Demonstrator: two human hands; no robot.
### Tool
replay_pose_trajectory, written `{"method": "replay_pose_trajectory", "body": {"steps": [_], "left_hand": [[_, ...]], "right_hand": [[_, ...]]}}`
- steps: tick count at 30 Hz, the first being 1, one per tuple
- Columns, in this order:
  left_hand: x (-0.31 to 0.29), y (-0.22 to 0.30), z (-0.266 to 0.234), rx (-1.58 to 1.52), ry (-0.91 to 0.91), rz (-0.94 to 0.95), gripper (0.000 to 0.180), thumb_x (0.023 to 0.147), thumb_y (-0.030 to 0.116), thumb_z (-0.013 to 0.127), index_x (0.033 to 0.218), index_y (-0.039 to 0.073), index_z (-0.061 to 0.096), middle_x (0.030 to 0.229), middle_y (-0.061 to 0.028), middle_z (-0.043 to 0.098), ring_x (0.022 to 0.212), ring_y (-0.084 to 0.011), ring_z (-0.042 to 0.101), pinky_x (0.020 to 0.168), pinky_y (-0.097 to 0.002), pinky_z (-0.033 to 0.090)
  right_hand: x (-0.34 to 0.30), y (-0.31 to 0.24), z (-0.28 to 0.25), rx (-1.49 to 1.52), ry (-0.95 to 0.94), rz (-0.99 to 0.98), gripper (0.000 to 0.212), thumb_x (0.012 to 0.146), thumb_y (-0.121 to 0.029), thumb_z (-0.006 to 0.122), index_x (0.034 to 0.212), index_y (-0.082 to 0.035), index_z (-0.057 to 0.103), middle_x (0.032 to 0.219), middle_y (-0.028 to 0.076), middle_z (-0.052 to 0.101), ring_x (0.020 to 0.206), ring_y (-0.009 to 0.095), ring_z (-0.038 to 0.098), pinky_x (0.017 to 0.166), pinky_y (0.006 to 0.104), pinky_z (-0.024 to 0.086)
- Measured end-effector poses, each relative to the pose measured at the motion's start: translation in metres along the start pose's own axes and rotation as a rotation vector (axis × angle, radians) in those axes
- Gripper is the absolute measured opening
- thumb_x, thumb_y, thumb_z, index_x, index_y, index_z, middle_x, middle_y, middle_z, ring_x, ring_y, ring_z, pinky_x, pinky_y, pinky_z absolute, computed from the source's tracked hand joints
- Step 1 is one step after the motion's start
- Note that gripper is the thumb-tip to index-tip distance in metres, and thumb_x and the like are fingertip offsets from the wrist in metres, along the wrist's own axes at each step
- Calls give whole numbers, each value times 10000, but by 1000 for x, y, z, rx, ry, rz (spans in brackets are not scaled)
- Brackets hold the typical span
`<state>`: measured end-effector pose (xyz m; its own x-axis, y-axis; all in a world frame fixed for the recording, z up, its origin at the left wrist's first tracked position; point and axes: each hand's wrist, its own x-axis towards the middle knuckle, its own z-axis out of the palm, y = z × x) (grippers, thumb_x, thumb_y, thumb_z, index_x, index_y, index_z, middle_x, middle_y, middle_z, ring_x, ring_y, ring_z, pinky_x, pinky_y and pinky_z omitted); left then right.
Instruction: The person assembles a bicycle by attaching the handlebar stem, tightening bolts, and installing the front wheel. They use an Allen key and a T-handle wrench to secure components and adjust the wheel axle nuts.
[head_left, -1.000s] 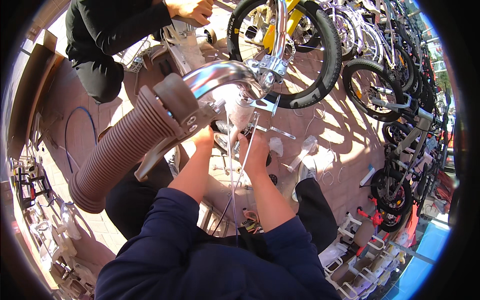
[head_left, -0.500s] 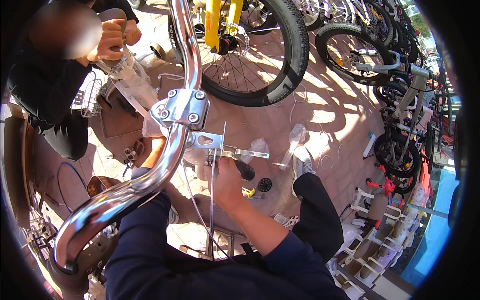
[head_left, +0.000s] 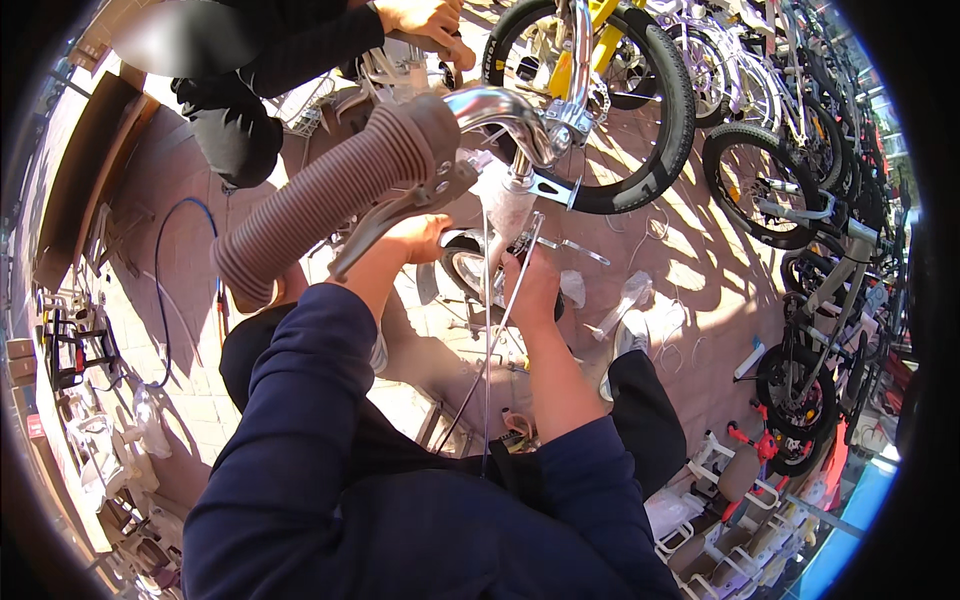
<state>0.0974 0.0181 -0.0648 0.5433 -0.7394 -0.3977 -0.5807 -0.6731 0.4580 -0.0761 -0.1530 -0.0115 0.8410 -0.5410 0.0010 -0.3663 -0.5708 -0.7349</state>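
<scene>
A bicycle's chrome handlebar (head_left: 500, 103) crosses above my hands, with a ribbed brown grip (head_left: 335, 190) and a brown brake lever (head_left: 400, 215) close in front of me. Below it, the stem column (head_left: 508, 205) is wrapped in pale packing, and a flat metal bracket (head_left: 552, 188) sticks out beside it. My left hand (head_left: 412, 240) reaches beside the small wheel (head_left: 462, 268), fingers stretched toward it. Curled by the wheel's right side, my right hand (head_left: 535, 285) is closed on something its fingers hide. Thin silver cables (head_left: 490, 350) hang between my forearms.
Across from me a person's hand (head_left: 425, 18) rests near bike parts. A yellow bicycle's large tyre (head_left: 672, 120) stands beyond the handlebar. Parked bikes line the right side, with a clear plastic bag (head_left: 628, 300) on the paving. A blue hose (head_left: 160, 290) curves at left.
The handlebar has swung away and to the right in view, bringing the brown grip and lever into sight. My left hand now shows beside the small wheel; my right hand sits higher and further right.
</scene>
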Motion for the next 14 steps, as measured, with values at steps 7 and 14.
{"method": "replay_pose_trajectory", "body": {"steps": [7, 14], "left_hand": [[0, 32, 11, 155, 809, -282, 100, 953, 199, 527, 981, 131, 595, 955, -120, 714, 833, -365, 723, 741, -478, 568], [-7, 60, 17, 40, 75, -13, 655, 840, 134, 717, 1433, 151, 437, 1393, -172, 515, 1168, -385, 641, 968, -452, 535]], "right_hand": [[6, 3, 6, -61, 10, -117, 240, 873, -214, 683, 921, 20, 660, 793, 249, 676, 792, 443, 666, 737, 504, 511], [4, 3, 5, -133, -45, -25, 283, 888, -256, 661, 983, 11, 661, 859, 252, 693, 843, 463, 672, 798, 536, 515]]}}
